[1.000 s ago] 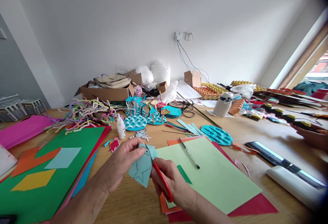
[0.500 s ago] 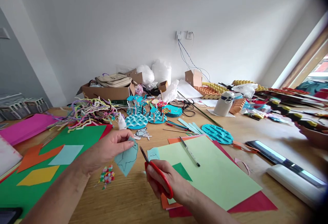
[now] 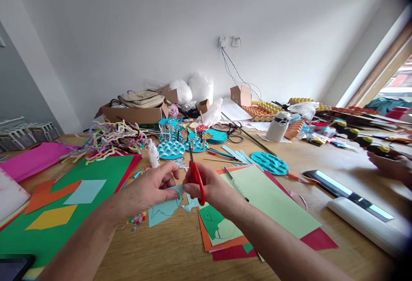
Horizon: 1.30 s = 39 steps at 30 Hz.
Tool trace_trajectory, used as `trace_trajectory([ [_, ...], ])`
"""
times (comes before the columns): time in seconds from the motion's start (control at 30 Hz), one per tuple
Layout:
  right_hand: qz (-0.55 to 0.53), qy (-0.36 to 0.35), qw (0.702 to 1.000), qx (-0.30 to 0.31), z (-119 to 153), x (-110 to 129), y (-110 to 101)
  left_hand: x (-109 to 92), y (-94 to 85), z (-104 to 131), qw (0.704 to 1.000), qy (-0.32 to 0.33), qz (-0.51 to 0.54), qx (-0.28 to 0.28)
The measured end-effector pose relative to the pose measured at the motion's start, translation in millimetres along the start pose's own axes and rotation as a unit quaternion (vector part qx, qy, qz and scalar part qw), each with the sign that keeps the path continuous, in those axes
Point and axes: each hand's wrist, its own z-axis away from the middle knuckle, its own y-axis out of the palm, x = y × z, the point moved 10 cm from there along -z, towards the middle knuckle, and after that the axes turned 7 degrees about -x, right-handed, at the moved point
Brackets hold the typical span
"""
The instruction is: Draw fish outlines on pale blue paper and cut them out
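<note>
My left hand (image 3: 157,186) pinches a light blue piece of paper (image 3: 163,213) with a fish drawn on it in dark line. Against its upper right corner are the fingertips of my right hand (image 3: 210,184). That hand is wrapped round red-handled scissors (image 3: 198,184), their blades pointing up and away from the paper. Small light blue paper scraps (image 3: 192,203) lie just below the scissors. Beside my right wrist, a green piece of paper with a fish drawing (image 3: 212,221) rests on the stack of coloured sheets (image 3: 277,203). Colourful paper bits (image 3: 138,219) lie under my left wrist.
A glue bottle (image 3: 153,154) stands beyond my left hand, near blue wavy discs (image 3: 170,150) bearing paper fish. Green sheets (image 3: 109,169) and a pipe cleaner heap (image 3: 112,139) are left. A pen (image 3: 236,184) lies on the stack. Another person's hand (image 3: 386,163) is far right.
My right hand has risen to meet my left, and the scissors now point upward. The blue fish paper has turned to lie more sideways. The green fish drawing has come into view.
</note>
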Motion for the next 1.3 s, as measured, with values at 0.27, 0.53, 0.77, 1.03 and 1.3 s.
trace_trajectory([
  [0.27, -0.059, -0.033, 0.996, -0.065, -12, 5, -11, -11, -23.6, 3, 0.995, 0.016, 0.067, -0.071],
  [0.53, -0.203, -0.109, 0.944, -0.236, -10, 11, -48, -21, -37.9, 0, 0.936, 0.123, 0.259, -0.204],
  [0.77, -0.207, -0.094, 0.954, -0.194, -13, 4, -23, -35, -21.8, 6, 0.939, 0.098, 0.128, -0.303],
  [1.03, -0.188, -0.082, 0.968, -0.145, -10, 6, -11, -25, -21.1, 10, 0.931, 0.064, 0.163, -0.319],
  [1.3, -0.137, -0.071, 0.977, -0.149, 2, 6, -14, -20, -27.8, 13, 0.910, 0.082, 0.216, -0.343],
])
